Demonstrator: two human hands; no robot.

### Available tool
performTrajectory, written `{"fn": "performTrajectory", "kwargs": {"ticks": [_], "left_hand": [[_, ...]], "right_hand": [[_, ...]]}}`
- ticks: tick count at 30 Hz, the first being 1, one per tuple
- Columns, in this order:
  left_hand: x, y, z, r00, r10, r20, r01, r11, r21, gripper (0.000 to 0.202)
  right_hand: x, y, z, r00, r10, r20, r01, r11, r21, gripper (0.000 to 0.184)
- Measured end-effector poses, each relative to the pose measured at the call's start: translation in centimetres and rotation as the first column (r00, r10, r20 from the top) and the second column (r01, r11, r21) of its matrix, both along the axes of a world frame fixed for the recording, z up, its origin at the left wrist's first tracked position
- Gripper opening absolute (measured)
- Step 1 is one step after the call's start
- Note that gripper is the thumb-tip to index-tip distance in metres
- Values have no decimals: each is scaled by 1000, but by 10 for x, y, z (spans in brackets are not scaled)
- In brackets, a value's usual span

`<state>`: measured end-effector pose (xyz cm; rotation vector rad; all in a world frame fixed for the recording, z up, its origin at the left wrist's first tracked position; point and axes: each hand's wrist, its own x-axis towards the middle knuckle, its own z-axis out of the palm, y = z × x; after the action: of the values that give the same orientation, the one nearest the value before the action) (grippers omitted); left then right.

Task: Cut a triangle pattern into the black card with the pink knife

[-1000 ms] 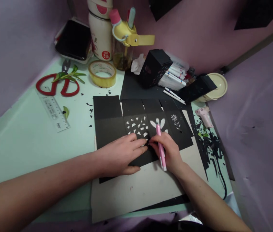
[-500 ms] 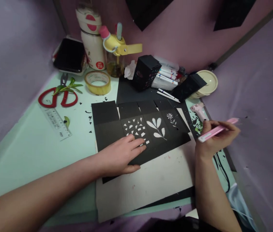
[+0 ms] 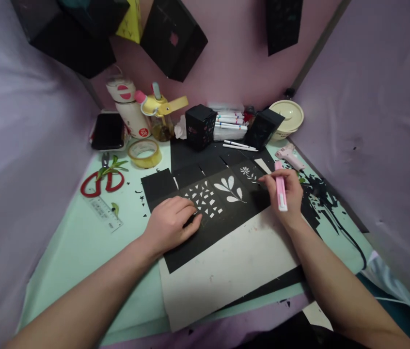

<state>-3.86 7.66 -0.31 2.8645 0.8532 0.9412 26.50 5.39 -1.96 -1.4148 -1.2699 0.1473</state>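
A black paper sheet with cut-out triangles, a leaf sprig and a small flower lies on a grey cutting board. My left hand rests flat on the sheet's left part, fingers together beside the triangle cut-outs. My right hand is closed round a pink craft knife, held upright over the sheet's right edge, close to the flower cut-out. Its fingertips touch the paper there.
At the back stand two black paper boxes, marker pens, a flask, a yellow-lidded bottle, a phone and a cream bowl. Tape roll, red scissors, ruler lie left. Pink glue gun and black scraps lie right.
My right hand swung out to the right with the pink knife, then came back to the sheet's right edge. The view tilted up and back. My left hand stayed on the sheet.
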Motion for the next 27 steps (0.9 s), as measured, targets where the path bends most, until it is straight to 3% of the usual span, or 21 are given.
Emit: {"fn": "performTrajectory", "kwargs": {"ticks": [6,12,16,20,27], "left_hand": [[-7,14,2,951,-238,-198,221,970,-106,24],[-9,18,-5,903,-245,-352,153,951,-270,56],[-10,21,-6,911,-188,-366,115,970,-213,52],[-8,14,0,944,-127,-304,101,990,-100,33],[8,-20,0,945,-212,-249,195,977,-92,31]], "right_hand": [[0,-8,1,967,254,35,-250,965,-80,21],[-2,-12,8,962,247,114,-235,966,-104,21],[-10,-15,9,964,265,29,-258,955,-148,19],[-19,-17,11,948,296,-117,-316,919,-237,15],[-52,-17,41,923,372,-95,-375,820,-433,7]]}}
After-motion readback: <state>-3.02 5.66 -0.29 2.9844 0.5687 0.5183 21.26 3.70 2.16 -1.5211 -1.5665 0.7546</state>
